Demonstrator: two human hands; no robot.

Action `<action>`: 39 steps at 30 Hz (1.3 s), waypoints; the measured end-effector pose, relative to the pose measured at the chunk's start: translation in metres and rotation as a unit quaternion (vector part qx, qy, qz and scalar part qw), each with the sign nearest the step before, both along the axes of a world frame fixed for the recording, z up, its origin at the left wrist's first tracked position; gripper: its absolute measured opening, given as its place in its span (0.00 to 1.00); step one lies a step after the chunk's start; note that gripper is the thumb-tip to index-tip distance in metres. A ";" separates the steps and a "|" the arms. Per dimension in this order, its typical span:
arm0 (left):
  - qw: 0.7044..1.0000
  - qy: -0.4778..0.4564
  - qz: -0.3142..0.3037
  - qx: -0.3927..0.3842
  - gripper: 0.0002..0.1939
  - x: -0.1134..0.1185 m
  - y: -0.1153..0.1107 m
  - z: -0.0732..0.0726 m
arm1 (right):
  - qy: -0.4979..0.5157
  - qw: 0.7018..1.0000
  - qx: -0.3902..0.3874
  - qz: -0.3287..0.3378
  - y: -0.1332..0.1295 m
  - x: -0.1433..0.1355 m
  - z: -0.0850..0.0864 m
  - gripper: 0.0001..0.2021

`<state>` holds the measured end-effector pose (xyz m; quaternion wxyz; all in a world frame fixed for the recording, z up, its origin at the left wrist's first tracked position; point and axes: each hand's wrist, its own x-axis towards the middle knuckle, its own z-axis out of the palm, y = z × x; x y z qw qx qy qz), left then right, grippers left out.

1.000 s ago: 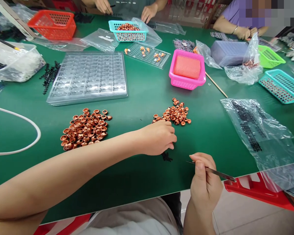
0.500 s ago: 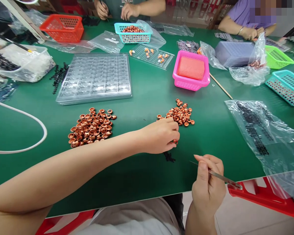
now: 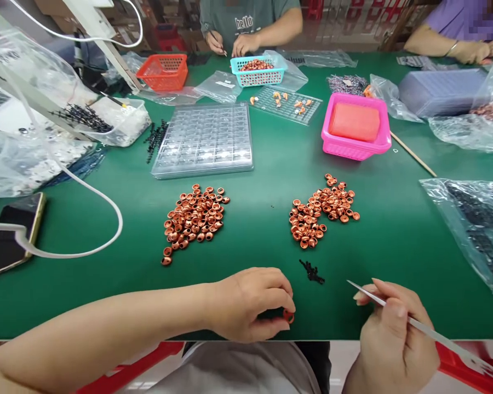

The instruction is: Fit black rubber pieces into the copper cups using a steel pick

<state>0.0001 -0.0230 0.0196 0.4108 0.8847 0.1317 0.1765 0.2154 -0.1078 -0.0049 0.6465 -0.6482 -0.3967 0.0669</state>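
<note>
Left hand [image 3: 252, 306] pinches reddish-copper piece [image 3: 288, 316] | right hand [image 3: 400, 334] grips tweezers [image 3: 439, 337] | black parts [image 3: 311, 272] between | pink basket [image 3: 345, 149] beyond

On the green table [image 3: 258, 246]: two heaps of copper-coloured hollow beads [image 3: 195, 212], three perforated plastic baskets [image 3: 353, 150], two of them near its far edge, one smartphone [image 3: 8, 249], one wooden stick [image 3: 413, 154]. Over its near edge, one pair of tweezers [image 3: 427, 330].

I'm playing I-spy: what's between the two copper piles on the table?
In the head view, only green tabletop and one tiny dark speck lie between the left pile and the right pile.
</note>
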 end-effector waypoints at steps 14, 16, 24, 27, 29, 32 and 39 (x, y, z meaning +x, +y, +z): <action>0.999 -0.021 0.044 -0.017 0.06 0.006 0.036 0.000 | 0.179 0.957 -0.047 0.221 -0.003 0.023 0.003 0.07; 0.995 0.023 0.093 -0.034 0.06 0.011 0.033 0.003 | 0.180 0.955 -0.069 0.224 -0.004 0.023 0.002 0.05; 0.977 0.077 0.177 -0.092 0.07 0.032 0.019 0.003 | 0.121 0.962 -0.150 0.194 0.001 0.018 0.008 0.08; 0.977 0.049 0.184 -0.092 0.07 0.034 0.020 -0.004 | 0.059 0.962 -0.155 0.219 -0.002 0.022 0.008 0.06; 0.979 0.037 0.176 -0.092 0.08 0.033 0.023 -0.007 | 0.012 0.959 -0.158 0.234 -0.007 0.024 0.007 0.06; 0.982 0.022 0.157 -0.099 0.08 0.031 0.027 -0.010 | -0.045 0.963 -0.148 0.221 -0.013 0.023 0.003 0.09; 0.981 0.021 0.149 -0.123 0.07 0.029 0.030 -0.007 | -0.103 0.975 -0.071 0.182 -0.015 0.012 -0.004 0.14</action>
